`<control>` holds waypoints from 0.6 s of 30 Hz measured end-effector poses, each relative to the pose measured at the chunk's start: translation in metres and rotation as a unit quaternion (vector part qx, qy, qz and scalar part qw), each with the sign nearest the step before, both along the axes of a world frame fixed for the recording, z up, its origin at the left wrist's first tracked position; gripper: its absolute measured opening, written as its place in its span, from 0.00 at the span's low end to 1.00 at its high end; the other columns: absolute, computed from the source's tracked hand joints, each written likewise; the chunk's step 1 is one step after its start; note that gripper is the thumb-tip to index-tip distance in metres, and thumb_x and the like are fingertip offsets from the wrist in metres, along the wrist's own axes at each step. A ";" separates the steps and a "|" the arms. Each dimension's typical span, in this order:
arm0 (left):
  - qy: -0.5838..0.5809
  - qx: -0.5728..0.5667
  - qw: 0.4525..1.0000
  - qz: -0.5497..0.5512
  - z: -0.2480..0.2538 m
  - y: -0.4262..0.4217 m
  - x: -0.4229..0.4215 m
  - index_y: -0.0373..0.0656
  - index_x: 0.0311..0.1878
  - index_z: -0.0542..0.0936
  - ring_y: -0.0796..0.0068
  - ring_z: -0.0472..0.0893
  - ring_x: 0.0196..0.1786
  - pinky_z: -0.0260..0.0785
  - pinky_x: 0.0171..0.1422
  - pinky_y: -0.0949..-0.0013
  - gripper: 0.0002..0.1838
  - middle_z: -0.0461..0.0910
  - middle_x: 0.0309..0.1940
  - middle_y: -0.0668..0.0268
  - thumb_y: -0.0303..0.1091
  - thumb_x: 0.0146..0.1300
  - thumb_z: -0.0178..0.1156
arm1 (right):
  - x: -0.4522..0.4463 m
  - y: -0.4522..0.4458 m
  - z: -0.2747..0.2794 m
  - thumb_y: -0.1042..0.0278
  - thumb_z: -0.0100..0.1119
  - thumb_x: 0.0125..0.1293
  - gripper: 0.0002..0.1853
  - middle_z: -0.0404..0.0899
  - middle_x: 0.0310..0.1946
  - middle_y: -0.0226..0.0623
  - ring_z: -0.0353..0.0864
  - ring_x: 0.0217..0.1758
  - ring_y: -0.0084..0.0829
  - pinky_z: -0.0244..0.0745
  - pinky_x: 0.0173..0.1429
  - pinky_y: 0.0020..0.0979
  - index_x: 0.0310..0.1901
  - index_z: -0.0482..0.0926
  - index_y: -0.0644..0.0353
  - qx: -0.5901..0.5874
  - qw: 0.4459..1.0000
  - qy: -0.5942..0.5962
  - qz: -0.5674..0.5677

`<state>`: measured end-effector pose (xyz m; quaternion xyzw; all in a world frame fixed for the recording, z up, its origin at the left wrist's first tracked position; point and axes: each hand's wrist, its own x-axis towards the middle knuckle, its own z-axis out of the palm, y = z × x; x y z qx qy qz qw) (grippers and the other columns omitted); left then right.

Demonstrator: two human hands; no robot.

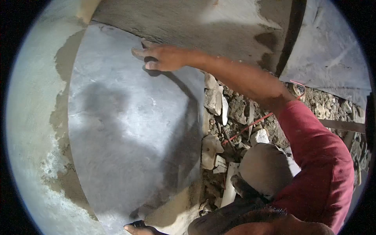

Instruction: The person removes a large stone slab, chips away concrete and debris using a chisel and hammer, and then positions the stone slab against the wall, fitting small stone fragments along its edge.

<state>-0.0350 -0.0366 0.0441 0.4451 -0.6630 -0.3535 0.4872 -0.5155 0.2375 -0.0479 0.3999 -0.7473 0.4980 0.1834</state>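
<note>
Head view. Item: one grey slab point(133, 125), smooth, its face marked with pale scuffs and a cast shadow; located left of centre, between a pale plastered surface point(29, 117) on the left and loose rubble point(237, 107) on the right.

Right hand point(164, 58): at the slab's upper edge, palm down, fingers and thumb spread; forearm bare, red sleeve point(321, 164) from the elbow up.

Left hand point(141, 230): at the slab's lower end, cut off by the frame; whether spread or pinching, cannot tell.

Surroundings: a damp, darker strip point(60, 156) along the slab's left edge; a brownish-grey panel point(219, 27) adjoining its upper edge; a second grey slab point(329, 55) at upper right; a thin red line point(250, 127) across the rubble; a flat bar point(342, 125) at far right; a knee in beige cloth point(264, 168) beside the red sleeve.
</note>
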 end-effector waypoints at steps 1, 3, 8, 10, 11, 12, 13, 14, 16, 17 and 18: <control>0.008 0.010 1.000 -0.004 -0.001 -0.001 0.001 0.34 0.56 0.63 0.58 0.67 0.53 0.57 0.59 0.55 0.37 0.66 0.50 0.51 0.62 0.59 0.41 | -0.002 0.005 -0.009 0.57 0.46 0.61 0.27 0.51 0.59 0.65 0.58 0.61 0.54 0.55 0.63 0.42 0.61 0.57 0.53 -0.009 1.000 0.001 0.008; 0.020 0.028 0.999 -0.011 0.000 -0.004 0.004 0.35 0.55 0.63 0.59 0.67 0.51 0.57 0.58 0.56 0.37 0.67 0.48 0.53 0.62 0.59 0.41 | -0.005 0.011 -0.029 0.58 0.46 0.62 0.23 0.59 0.58 0.58 0.62 0.59 0.51 0.58 0.61 0.43 0.58 0.64 0.54 -0.027 0.999 0.000 0.023; 0.016 -0.008 1.000 -0.024 -0.002 -0.008 0.003 0.35 0.44 0.65 0.64 0.65 0.42 0.56 0.48 0.60 0.30 0.66 0.37 0.58 0.59 0.60 0.42 | 0.062 0.075 -0.111 0.64 0.46 0.62 0.13 0.77 0.32 0.43 0.77 0.35 0.35 0.70 0.41 0.36 0.44 0.73 0.61 -0.016 0.987 -0.156 0.024; -0.054 -0.173 0.983 -0.008 -0.001 0.008 -0.009 0.37 0.28 0.68 0.74 0.63 0.22 0.58 0.26 0.69 0.25 0.65 0.21 0.66 0.55 0.60 0.46 | 0.099 0.088 -0.179 0.62 0.48 0.62 0.12 0.74 0.22 0.39 0.75 0.26 0.32 0.69 0.33 0.36 0.36 0.72 0.63 0.097 0.958 -0.269 -0.026; -0.035 -0.162 0.986 -0.021 -0.001 0.012 -0.010 0.37 0.28 0.68 0.74 0.63 0.22 0.57 0.26 0.70 0.24 0.64 0.21 0.66 0.54 0.60 0.46 | 0.121 0.095 -0.211 0.59 0.48 0.62 0.14 0.73 0.22 0.41 0.76 0.27 0.35 0.69 0.35 0.37 0.34 0.71 0.64 0.155 0.939 -0.304 -0.032; -0.015 -0.152 0.988 -0.035 0.000 0.014 -0.013 0.37 0.28 0.68 0.74 0.62 0.22 0.57 0.26 0.70 0.24 0.64 0.21 0.66 0.53 0.60 0.47 | 0.144 0.099 -0.273 0.58 0.46 0.63 0.15 0.74 0.28 0.48 0.76 0.32 0.44 0.69 0.38 0.40 0.38 0.72 0.64 0.160 0.941 -0.295 -0.050; 0.006 -0.140 0.989 -0.048 0.000 0.015 -0.015 0.37 0.28 0.68 0.74 0.62 0.22 0.57 0.26 0.70 0.23 0.64 0.20 0.66 0.53 0.60 0.47 | 0.173 0.109 -0.291 0.61 0.45 0.62 0.15 0.73 0.34 0.54 0.74 0.36 0.51 0.67 0.40 0.44 0.43 0.72 0.64 0.176 0.940 -0.288 -0.044; 0.004 -0.147 0.988 -0.045 -0.001 0.013 -0.014 0.37 0.28 0.68 0.74 0.63 0.22 0.57 0.26 0.70 0.23 0.64 0.21 0.66 0.52 0.59 0.47 | 0.196 0.117 -0.316 0.64 0.47 0.60 0.15 0.74 0.35 0.53 0.74 0.36 0.51 0.69 0.40 0.44 0.44 0.72 0.63 0.190 0.936 -0.296 -0.020; 0.003 -0.158 0.987 -0.039 -0.003 0.007 -0.010 0.37 0.29 0.69 0.73 0.63 0.22 0.57 0.27 0.70 0.22 0.65 0.21 0.66 0.51 0.59 0.48 | 0.231 0.130 -0.329 0.68 0.48 0.57 0.16 0.74 0.37 0.53 0.75 0.37 0.51 0.71 0.40 0.44 0.47 0.72 0.63 0.158 0.920 -0.360 0.006; 0.003 -0.155 0.987 -0.039 -0.003 0.004 -0.008 0.37 0.28 0.69 0.73 0.63 0.22 0.58 0.27 0.70 0.22 0.65 0.21 0.65 0.51 0.59 0.48 | 0.245 0.138 -0.314 0.69 0.48 0.57 0.16 0.74 0.38 0.54 0.75 0.38 0.50 0.71 0.41 0.44 0.47 0.71 0.63 0.109 0.904 -0.412 0.010; 0.003 -0.152 0.988 -0.039 -0.003 0.002 -0.008 0.37 0.28 0.69 0.73 0.64 0.23 0.58 0.27 0.70 0.22 0.65 0.21 0.65 0.51 0.58 0.48 | 0.251 0.144 -0.302 0.70 0.48 0.57 0.16 0.73 0.39 0.54 0.75 0.39 0.49 0.71 0.42 0.44 0.48 0.71 0.63 0.060 0.885 -0.462 0.014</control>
